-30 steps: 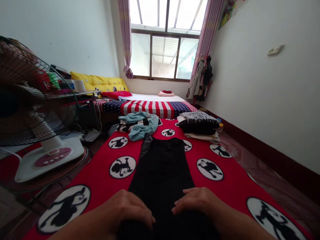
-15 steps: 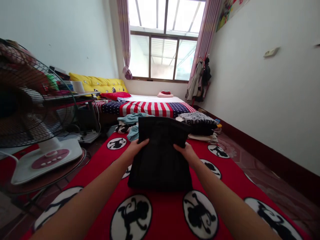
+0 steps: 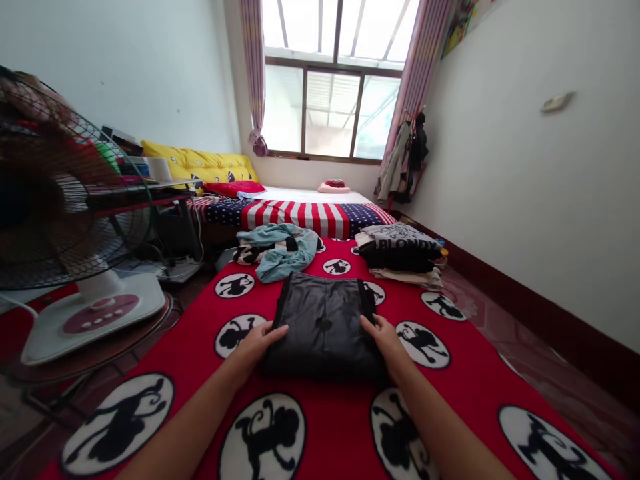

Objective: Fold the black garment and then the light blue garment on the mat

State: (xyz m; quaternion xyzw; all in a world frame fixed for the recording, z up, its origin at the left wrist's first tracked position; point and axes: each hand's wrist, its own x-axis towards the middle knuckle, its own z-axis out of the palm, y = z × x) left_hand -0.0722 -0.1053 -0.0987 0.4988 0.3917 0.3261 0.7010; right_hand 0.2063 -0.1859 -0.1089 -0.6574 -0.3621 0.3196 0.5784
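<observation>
Folded black garment (image 3: 320,347) on monkey-print red cover (image 3: 337,427)

We logged the garment in the near middle of the cover, a shiny leather-look panel facing up, with a seam down its middle and a small dark round spot on it. Left hand (image 3: 255,345) was at its left edge, thumb laid over the top; right hand (image 3: 389,341) was at the right edge, fingertips on the fabric. Both touched it; we couldn't tell whether either one pinched the edge, as the undersides were hidden.

Farther off, to the left, we saw a loose light blue cloth (image 3: 287,265) bunched up with a black-and-white piece. Far right on the cover: a clothes stack (image 3: 400,255), grey item with dark lettering on top, black in the middle, pale at the bottom. It sat well apart from the blue heap.

Left of the cover we noted a fan (image 3: 103,313) on a round stool. Beyond the far end stood a bed (image 3: 300,215) with a stars-and-stripes edge, under a window (image 3: 330,113). Coats (image 3: 400,163) hung at the far right.
</observation>
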